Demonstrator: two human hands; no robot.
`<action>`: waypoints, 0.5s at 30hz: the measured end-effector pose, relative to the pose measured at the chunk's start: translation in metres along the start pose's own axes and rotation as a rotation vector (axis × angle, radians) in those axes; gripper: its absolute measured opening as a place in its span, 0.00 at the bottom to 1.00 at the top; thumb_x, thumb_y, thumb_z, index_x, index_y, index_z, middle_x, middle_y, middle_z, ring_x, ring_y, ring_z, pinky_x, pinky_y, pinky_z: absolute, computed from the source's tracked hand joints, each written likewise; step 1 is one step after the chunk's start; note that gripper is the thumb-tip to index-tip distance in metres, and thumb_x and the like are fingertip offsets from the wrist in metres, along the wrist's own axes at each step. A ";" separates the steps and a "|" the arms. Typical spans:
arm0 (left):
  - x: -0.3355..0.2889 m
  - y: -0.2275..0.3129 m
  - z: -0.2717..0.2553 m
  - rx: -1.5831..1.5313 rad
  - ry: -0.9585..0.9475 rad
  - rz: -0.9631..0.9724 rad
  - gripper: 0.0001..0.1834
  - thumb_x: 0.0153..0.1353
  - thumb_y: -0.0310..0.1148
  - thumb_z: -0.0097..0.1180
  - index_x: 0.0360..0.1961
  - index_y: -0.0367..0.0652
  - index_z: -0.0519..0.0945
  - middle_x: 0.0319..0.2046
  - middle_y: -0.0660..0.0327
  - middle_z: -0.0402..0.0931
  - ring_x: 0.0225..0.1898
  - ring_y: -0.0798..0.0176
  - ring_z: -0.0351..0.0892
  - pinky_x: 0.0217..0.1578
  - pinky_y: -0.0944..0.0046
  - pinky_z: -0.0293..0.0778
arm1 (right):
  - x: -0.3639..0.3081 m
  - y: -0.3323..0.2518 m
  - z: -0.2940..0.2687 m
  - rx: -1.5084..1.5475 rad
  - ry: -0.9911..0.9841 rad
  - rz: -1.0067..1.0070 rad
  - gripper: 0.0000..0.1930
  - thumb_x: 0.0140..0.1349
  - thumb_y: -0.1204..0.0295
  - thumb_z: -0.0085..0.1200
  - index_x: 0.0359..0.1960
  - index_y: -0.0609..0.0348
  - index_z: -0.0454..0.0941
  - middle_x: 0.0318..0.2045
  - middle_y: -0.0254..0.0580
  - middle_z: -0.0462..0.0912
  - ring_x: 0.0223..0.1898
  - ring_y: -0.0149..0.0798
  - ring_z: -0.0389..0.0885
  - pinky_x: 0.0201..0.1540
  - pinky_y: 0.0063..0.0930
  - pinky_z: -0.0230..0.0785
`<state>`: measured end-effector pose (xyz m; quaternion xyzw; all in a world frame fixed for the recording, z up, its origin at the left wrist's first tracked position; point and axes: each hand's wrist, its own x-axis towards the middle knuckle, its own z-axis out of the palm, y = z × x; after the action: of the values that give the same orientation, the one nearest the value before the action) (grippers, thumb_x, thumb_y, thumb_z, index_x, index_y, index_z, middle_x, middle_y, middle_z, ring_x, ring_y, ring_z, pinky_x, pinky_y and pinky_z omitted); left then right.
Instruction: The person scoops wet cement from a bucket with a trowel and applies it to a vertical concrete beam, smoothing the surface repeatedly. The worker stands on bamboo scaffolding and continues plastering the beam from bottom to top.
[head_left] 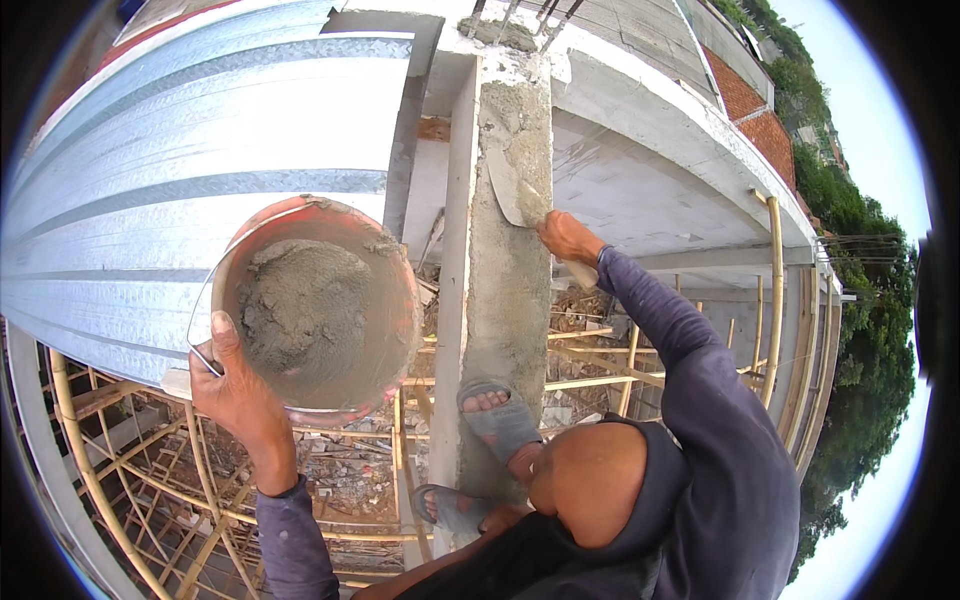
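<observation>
My left hand is closed on the rim and wire handle of a reddish-orange bucket, tipped so that its inside faces me. Grey wet mortar lies inside it, with more smeared on the walls. A trowel with a wooden handle is gripped by my right hand. Its blade lies against the mortar-coated top of a narrow concrete beam, with some mortar beside the blade. I cannot tell how firmly the blade presses on the surface.
My sandalled feet stand on the beam. Corrugated metal sheeting spreads at the left. Below are bamboo scaffolding and rubble, a long drop down. Steel bars stick up at the beam's far end; a bamboo pole rises at the right.
</observation>
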<state>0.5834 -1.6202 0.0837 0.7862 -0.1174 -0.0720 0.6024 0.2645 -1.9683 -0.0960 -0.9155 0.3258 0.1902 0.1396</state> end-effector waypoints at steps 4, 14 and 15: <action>-0.006 0.003 0.006 -0.009 -0.005 -0.036 0.23 0.69 0.48 0.58 0.38 0.33 0.79 0.33 0.55 0.81 0.32 0.66 0.78 0.33 0.66 0.76 | -0.033 0.031 -0.022 -0.067 0.146 0.070 0.18 0.68 0.68 0.44 0.28 0.75 0.76 0.24 0.61 0.80 0.25 0.57 0.83 0.30 0.47 0.77; -0.005 0.013 0.015 -0.035 -0.009 -0.033 0.22 0.69 0.47 0.57 0.40 0.33 0.78 0.33 0.54 0.81 0.33 0.66 0.78 0.35 0.66 0.76 | 0.127 0.143 -0.053 0.378 0.217 0.057 0.07 0.66 0.69 0.49 0.31 0.57 0.72 0.22 0.36 0.76 0.24 0.36 0.78 0.23 0.31 0.70; -0.005 0.010 0.020 -0.060 -0.025 -0.044 0.23 0.69 0.47 0.57 0.40 0.32 0.78 0.33 0.54 0.81 0.33 0.67 0.78 0.35 0.66 0.75 | 0.116 0.170 -0.042 0.338 0.229 0.028 0.05 0.65 0.70 0.50 0.32 0.55 0.72 0.23 0.35 0.76 0.24 0.36 0.78 0.23 0.31 0.69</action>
<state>0.5720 -1.6403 0.0882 0.7692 -0.1054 -0.0987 0.6225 0.2480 -2.1747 -0.1326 -0.8901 0.3796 0.0293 0.2506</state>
